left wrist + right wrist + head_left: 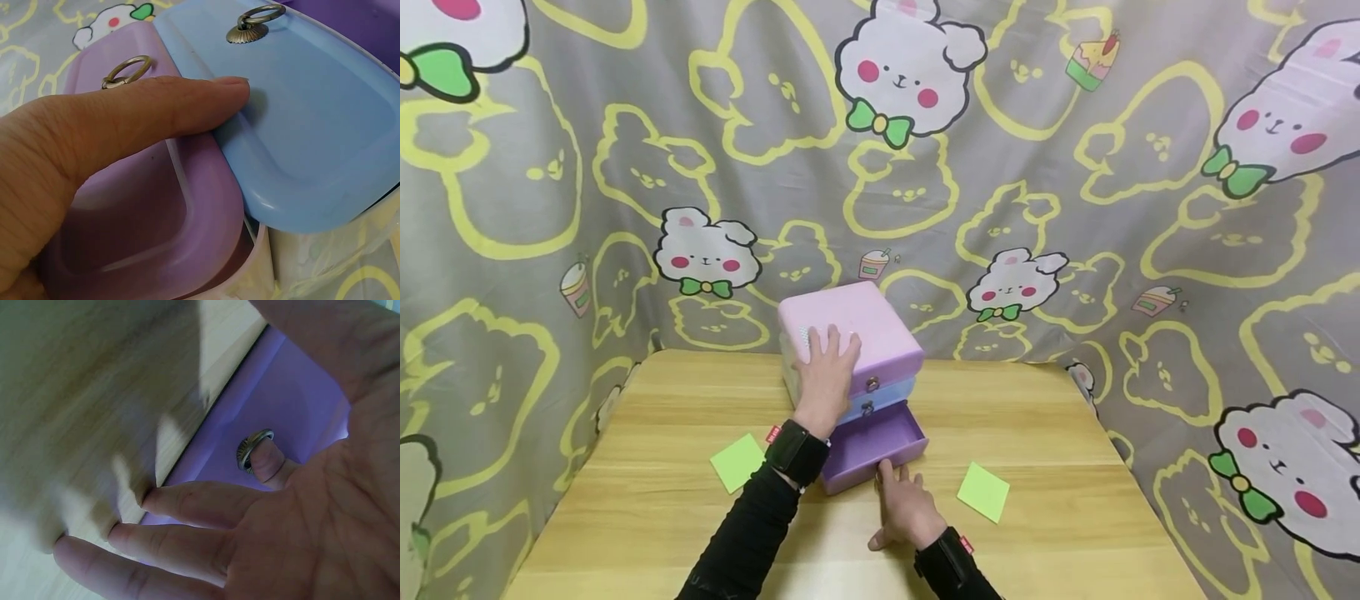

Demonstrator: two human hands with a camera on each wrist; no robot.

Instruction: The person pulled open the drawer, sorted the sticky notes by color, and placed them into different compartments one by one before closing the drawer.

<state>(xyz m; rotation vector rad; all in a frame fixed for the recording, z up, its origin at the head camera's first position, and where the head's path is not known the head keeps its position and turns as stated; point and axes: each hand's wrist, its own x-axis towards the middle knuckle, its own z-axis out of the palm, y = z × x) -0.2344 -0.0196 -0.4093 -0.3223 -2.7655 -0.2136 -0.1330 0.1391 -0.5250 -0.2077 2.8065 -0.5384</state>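
Observation:
A small plastic drawer box (857,308) with a pink top stands on the wooden table. My left hand (827,379) rests on its top with fingers spread. The left thumb (187,106) lies across the upper purple drawer (150,206), its tip at the edge of the blue drawer (319,119). The bottom purple drawer (850,481) is pulled out toward me. At its front is my right hand (913,512), with one fingertip at the metal ring pull (244,453). Its other fingers extend with their tips at the tabletop.
Yellow-green square paper notes lie on the table (647,500), one note (737,462) left of the box and another note (983,492) to its right. A grey patterned curtain (925,208) hangs behind the table and along both sides.

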